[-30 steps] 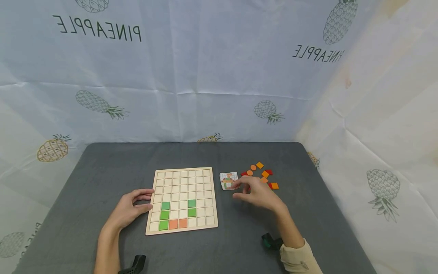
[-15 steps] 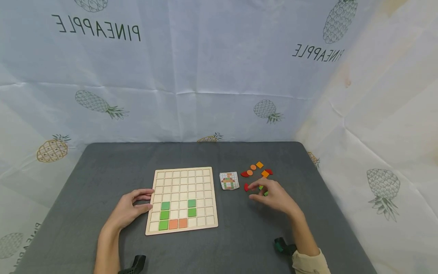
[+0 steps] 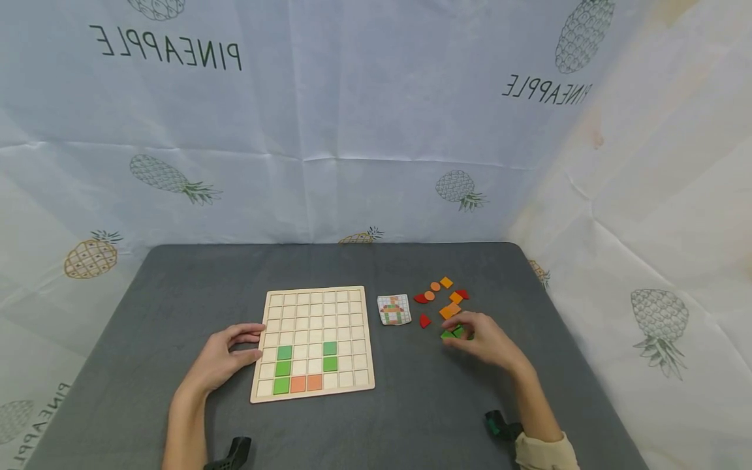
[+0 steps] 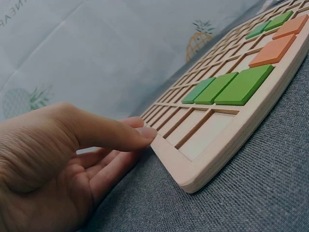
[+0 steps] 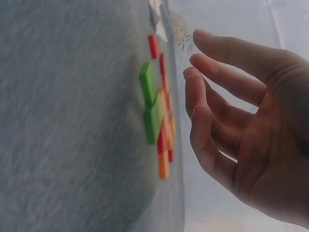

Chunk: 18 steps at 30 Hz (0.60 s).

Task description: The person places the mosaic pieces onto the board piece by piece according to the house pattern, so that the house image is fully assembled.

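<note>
A wooden grid board (image 3: 302, 336) lies on the table, with green tiles (image 3: 282, 369) and two orange tiles (image 3: 297, 384) in its lower cells. My left hand (image 3: 214, 362) touches the board's left edge with thumb and fingertips; in the left wrist view the thumb (image 4: 137, 137) lies against the wooden rim (image 4: 186, 179). On the right, my right hand (image 3: 487, 343) hovers over loose green tiles (image 3: 448, 335), which its fingers partly cover. In the right wrist view the hand (image 5: 256, 125) has nothing between its thumb and fingers, apart from the green tiles (image 5: 147, 84).
A small pattern card (image 3: 393, 310) lies right of the board. Beyond my right hand are red pieces (image 3: 425, 320), orange discs (image 3: 435, 286) and orange squares (image 3: 446, 282). A pineapple-print cloth (image 3: 329, 202) hangs behind the grey table (image 3: 217, 281).
My right hand has moved right, from beside the card to the loose tiles. An orange square now lies nearer the card, and green tiles show below it. The left hand stays put.
</note>
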Each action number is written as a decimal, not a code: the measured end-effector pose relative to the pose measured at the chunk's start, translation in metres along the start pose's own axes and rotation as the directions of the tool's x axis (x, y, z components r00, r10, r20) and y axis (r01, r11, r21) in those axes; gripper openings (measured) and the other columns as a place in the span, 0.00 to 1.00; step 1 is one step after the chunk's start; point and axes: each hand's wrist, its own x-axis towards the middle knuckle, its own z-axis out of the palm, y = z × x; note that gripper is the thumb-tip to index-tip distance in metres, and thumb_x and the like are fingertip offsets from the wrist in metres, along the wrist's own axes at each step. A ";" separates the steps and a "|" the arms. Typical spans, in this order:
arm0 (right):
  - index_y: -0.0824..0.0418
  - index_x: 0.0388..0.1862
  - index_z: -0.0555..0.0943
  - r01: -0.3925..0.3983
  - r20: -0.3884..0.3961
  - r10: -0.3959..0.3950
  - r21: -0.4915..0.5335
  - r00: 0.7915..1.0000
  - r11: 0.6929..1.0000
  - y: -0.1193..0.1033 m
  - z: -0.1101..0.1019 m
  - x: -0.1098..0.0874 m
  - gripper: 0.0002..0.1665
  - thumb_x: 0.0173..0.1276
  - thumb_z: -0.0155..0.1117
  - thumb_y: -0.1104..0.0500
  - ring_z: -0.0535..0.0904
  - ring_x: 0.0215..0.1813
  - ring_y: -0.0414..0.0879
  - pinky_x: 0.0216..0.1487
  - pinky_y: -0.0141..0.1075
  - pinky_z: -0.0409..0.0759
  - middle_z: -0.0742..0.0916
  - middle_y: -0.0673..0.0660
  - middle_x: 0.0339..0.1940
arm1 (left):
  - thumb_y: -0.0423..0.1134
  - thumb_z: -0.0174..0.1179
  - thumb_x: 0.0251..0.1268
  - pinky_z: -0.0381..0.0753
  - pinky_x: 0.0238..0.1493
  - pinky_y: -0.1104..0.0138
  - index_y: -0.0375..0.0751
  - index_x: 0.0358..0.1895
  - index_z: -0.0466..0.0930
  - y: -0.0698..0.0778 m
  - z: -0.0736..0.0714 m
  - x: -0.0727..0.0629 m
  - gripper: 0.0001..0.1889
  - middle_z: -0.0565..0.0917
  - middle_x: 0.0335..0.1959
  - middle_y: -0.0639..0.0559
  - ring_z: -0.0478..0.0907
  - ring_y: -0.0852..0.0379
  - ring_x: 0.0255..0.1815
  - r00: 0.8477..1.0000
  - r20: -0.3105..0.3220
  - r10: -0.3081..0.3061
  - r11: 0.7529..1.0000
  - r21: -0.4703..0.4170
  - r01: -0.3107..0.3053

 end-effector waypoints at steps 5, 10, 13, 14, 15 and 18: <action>0.63 0.54 0.90 -0.007 0.005 0.007 -0.030 1.000 1.000 0.010 0.001 0.000 0.18 0.68 0.81 0.59 0.78 0.30 0.33 0.33 0.30 0.79 0.92 0.60 0.49 | 0.30 0.74 0.67 0.87 0.51 0.75 0.31 0.72 0.78 0.000 0.001 0.000 0.31 0.84 0.66 0.34 0.83 0.69 0.53 1.000 -0.004 0.011 1.000 -0.006 -0.011; 0.64 0.57 0.89 -0.035 0.021 0.035 -0.017 0.999 0.999 0.020 0.003 0.000 0.21 0.67 0.81 0.59 0.79 0.29 0.34 0.31 0.30 0.79 0.92 0.60 0.49 | 0.31 0.74 0.67 0.86 0.50 0.75 0.32 0.72 0.79 0.000 0.001 -0.001 0.30 0.84 0.65 0.35 0.83 0.68 0.53 1.000 -0.006 0.004 1.000 0.006 -0.004; 0.65 0.57 0.89 -0.039 0.030 0.039 -0.011 0.999 0.999 0.025 0.004 0.001 0.22 0.67 0.81 0.59 0.77 0.28 0.35 0.31 0.30 0.78 0.92 0.59 0.47 | 0.31 0.74 0.67 0.86 0.50 0.75 0.32 0.72 0.79 0.000 0.000 -0.001 0.30 0.84 0.65 0.35 0.83 0.68 0.53 1.000 -0.005 0.001 1.000 0.003 -0.001; 0.64 0.57 0.89 -0.041 0.028 0.042 -0.008 0.999 0.999 0.026 0.004 0.001 0.22 0.67 0.82 0.59 0.77 0.28 0.35 0.31 0.30 0.78 0.91 0.59 0.46 | 0.31 0.74 0.67 0.87 0.50 0.75 0.32 0.72 0.79 0.000 0.000 -0.001 0.30 0.84 0.65 0.35 0.83 0.68 0.53 1.000 -0.004 0.000 1.000 -0.001 0.000; 0.64 0.57 0.89 -0.042 0.026 0.042 -0.007 0.999 0.999 0.027 0.005 0.001 0.22 0.67 0.82 0.59 0.76 0.27 0.36 0.31 0.30 0.77 0.91 0.58 0.44 | 0.31 0.74 0.67 0.87 0.50 0.75 0.32 0.72 0.79 0.000 0.000 -0.001 0.30 0.84 0.65 0.35 0.83 0.68 0.53 1.000 -0.003 0.000 1.000 -0.004 0.000; 0.63 0.56 0.89 -0.037 0.017 0.037 -0.006 0.999 0.999 0.029 0.006 0.002 0.21 0.66 0.82 0.59 0.75 0.27 0.36 0.31 0.30 0.77 0.90 0.56 0.42 | 0.30 0.74 0.67 0.87 0.50 0.75 0.31 0.72 0.78 0.000 0.000 -0.001 0.30 0.84 0.65 0.34 0.83 0.68 0.53 1.000 -0.001 0.006 1.000 -0.014 -0.006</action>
